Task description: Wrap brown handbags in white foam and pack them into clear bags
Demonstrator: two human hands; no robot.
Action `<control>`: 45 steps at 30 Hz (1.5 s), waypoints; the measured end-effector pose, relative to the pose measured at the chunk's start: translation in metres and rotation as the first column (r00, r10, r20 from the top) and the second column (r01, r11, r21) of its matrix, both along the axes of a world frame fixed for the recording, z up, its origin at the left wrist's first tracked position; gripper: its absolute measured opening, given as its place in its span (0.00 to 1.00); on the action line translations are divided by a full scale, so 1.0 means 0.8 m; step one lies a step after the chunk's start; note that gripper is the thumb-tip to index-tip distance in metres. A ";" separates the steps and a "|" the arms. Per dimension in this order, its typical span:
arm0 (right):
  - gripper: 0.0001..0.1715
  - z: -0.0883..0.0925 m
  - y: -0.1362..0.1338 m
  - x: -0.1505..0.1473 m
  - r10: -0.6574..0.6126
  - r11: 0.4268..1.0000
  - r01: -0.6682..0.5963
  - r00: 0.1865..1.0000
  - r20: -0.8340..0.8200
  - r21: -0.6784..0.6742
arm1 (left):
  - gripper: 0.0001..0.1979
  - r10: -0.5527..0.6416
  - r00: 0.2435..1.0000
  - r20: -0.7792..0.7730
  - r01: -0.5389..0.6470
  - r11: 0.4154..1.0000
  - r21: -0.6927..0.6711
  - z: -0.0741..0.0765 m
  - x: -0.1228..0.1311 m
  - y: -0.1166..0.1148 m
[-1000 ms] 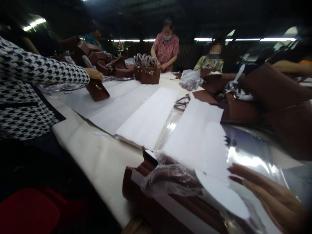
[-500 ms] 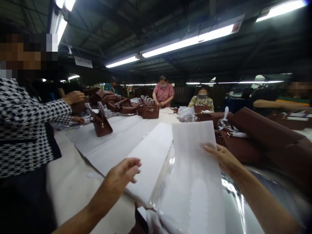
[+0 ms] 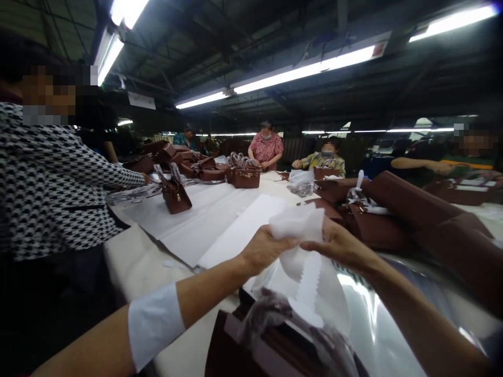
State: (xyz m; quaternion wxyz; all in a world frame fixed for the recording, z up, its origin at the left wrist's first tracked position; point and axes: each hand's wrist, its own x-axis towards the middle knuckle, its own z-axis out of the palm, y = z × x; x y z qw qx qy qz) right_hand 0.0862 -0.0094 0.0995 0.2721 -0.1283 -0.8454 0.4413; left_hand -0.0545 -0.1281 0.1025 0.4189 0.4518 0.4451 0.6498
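My left hand [image 3: 264,249] and my right hand [image 3: 341,246] both grip one sheet of white tissue paper [image 3: 299,230], bunched up between them above the table. Its lower end hangs down with a zigzag edge. Below it lies a brown handbag [image 3: 251,340] with plastic-wrapped handles, near the table's front edge. A clear shiny plastic sheet [image 3: 369,319] is spread under my right forearm.
More white paper sheets [image 3: 220,220] lie on the long cream table [image 3: 133,262]. Brown handbags [image 3: 176,195] and brown boxes [image 3: 416,209] stand around. A person in a checked top stands at the left; other people work at the far end.
The flat white sheet under my hands has been lifted and crumpled between both hands. My left hand moved right to join the right one. The camera view stayed raised.
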 end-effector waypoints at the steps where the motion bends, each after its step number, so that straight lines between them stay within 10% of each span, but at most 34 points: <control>1: 0.32 0.010 -0.006 0.004 0.079 0.996 -0.078 0.996 0.043 -0.034 | 0.16 -0.034 0.999 -0.025 0.034 0.999 -0.010 0.009 0.000 -0.009; 5: 0.20 0.009 -0.025 0.036 0.045 0.999 -0.042 0.980 0.192 -0.024 | 0.11 0.343 0.892 -0.296 -0.255 0.920 0.298 0.025 0.001 -0.085; 8: 0.15 -0.015 -0.034 0.064 -0.024 0.975 -0.029 0.972 0.233 0.221 | 0.06 0.717 0.469 -0.516 -0.348 0.687 0.638 0.000 0.019 -0.160; 11: 0.13 -0.023 -0.050 0.080 0.021 0.849 -0.154 0.966 0.259 0.505 | 0.13 0.661 0.128 -0.739 -0.241 0.744 0.624 -0.042 0.050 -0.200; 13: 0.18 -0.013 -0.066 0.081 0.005 0.766 -0.199 0.953 0.303 0.611 | 0.23 0.610 0.027 -0.792 -0.305 0.760 0.574 -0.063 0.070 -0.199; 21: 0.17 0.024 -0.114 0.053 0.078 0.527 -0.351 0.927 0.368 0.774 | 0.28 0.625 0.092 -0.775 -0.514 0.696 0.501 -0.068 0.093 -0.154; 24: 0.19 0.018 -0.124 0.067 0.069 0.602 -0.213 0.974 0.216 0.769 | 0.20 0.621 0.155 -0.768 -0.498 0.721 0.483 -0.065 0.092 -0.153; 30: 0.42 -0.037 -0.187 0.132 -0.433 0.716 0.325 0.901 0.028 0.617 | 0.13 0.614 0.236 -0.753 -0.473 0.750 0.463 -0.067 0.094 -0.143; 33: 0.24 -0.074 -0.218 0.123 -0.569 0.733 0.428 0.812 0.131 0.529 | 0.11 0.611 0.191 -0.768 -0.426 0.757 0.496 -0.061 0.093 -0.140; 40: 0.10 -0.084 -0.231 0.091 -0.748 0.574 0.533 0.650 0.133 0.622 | 0.09 0.550 -0.004 -0.835 -0.303 0.795 0.525 -0.037 0.088 -0.209; 45: 0.08 -0.079 -0.219 0.090 -0.808 0.534 0.576 0.562 0.174 0.619 | 0.14 0.529 0.052 -0.847 -0.071 0.848 0.525 -0.055 0.098 -0.288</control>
